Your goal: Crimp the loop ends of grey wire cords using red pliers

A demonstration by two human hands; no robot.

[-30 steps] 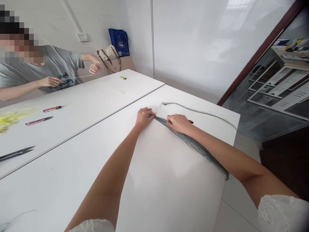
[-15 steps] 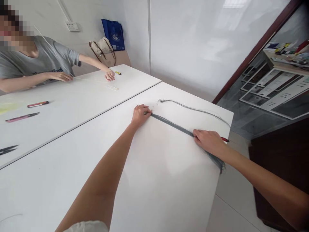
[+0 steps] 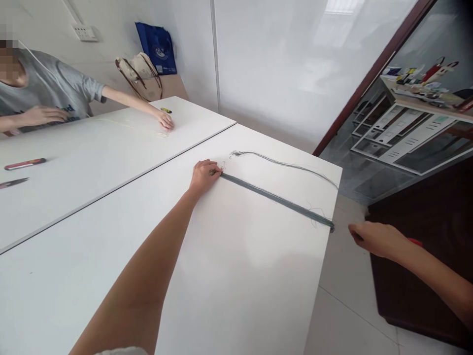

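My left hand (image 3: 206, 176) pinches the near-left end of a long bundle of dark grey strands (image 3: 273, 195), where a small knotted clump shows at the fingers. The bundle runs straight over the white table (image 3: 240, 276) to its right edge, with a few loose strands curling off it. Past that edge, over the floor, my right hand (image 3: 380, 239) is closed and apart from the bundle. A red end of a tool (image 3: 416, 241) sticks out behind this hand; the rest is hidden. Behind the bundle lies a thinner grey strand bunch (image 3: 284, 162) with curly, hook-like ends.
Across the table seam, a person in a grey shirt (image 3: 55, 79) has one hand (image 3: 165, 121) by pale strands. A red utility knife (image 3: 25, 163), pointed snips (image 3: 14, 183) and a yellow cutter (image 3: 166, 110) lie there. Bags (image 3: 157, 49) stand behind; a dark brown piece of furniture (image 3: 417, 291) is at right.
My right hand has let go of the bundle and moved right, off the table edge. The bundle's far end now lies straighter at the edge. My left hand keeps its grip. The view has shifted right.
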